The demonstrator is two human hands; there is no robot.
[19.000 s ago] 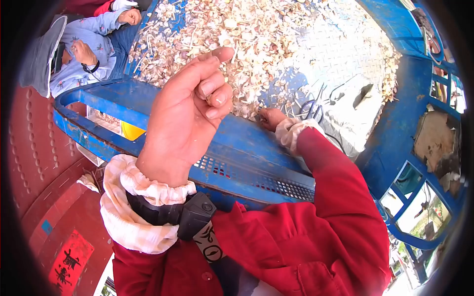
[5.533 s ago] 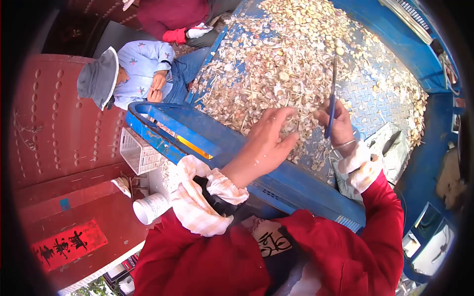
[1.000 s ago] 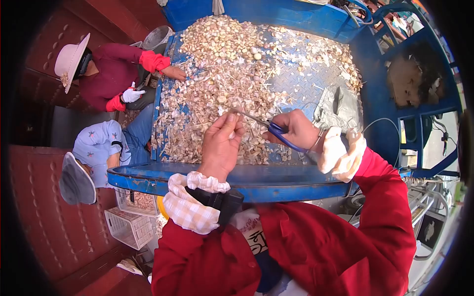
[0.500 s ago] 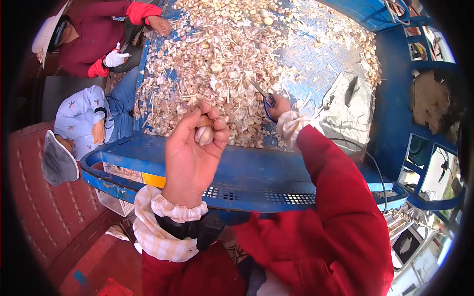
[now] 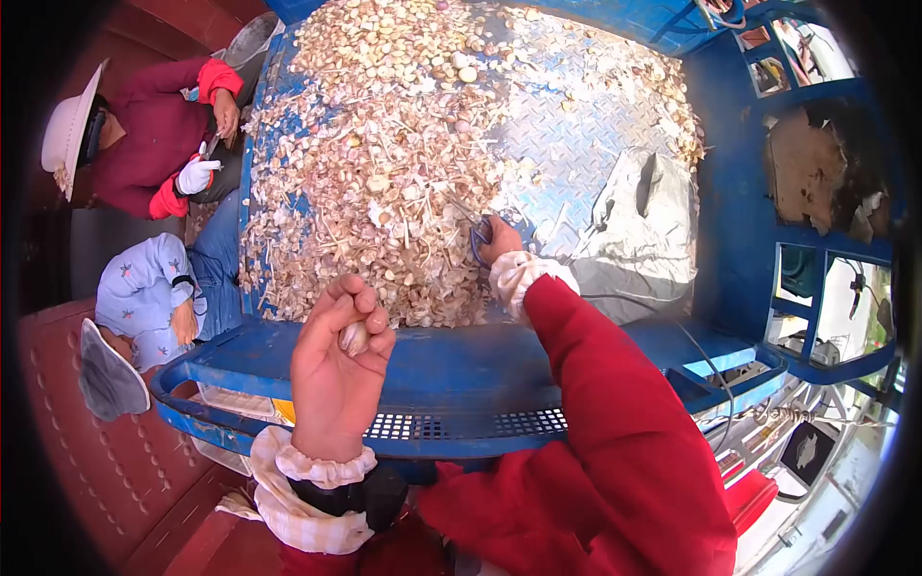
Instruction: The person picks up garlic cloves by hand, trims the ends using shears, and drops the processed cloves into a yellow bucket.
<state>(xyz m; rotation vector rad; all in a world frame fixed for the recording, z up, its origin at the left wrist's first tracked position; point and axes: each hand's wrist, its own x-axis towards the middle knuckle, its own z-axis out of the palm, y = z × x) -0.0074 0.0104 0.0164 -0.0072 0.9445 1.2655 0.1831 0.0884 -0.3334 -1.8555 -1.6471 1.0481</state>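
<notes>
Gripping a garlic bulb (image 5: pixel 354 336) in the left hand (image 5: pixel 336 370), scissors (image 5: pixel 479 238) in the right hand (image 5: pixel 499 240)

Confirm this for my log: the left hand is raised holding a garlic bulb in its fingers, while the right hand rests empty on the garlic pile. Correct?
Not quite. In the head view the right hand is not empty: it holds blue-handled scissors down at the garlic pile. The rest stands: the left hand is raised with a garlic bulb in its fingers.
</notes>
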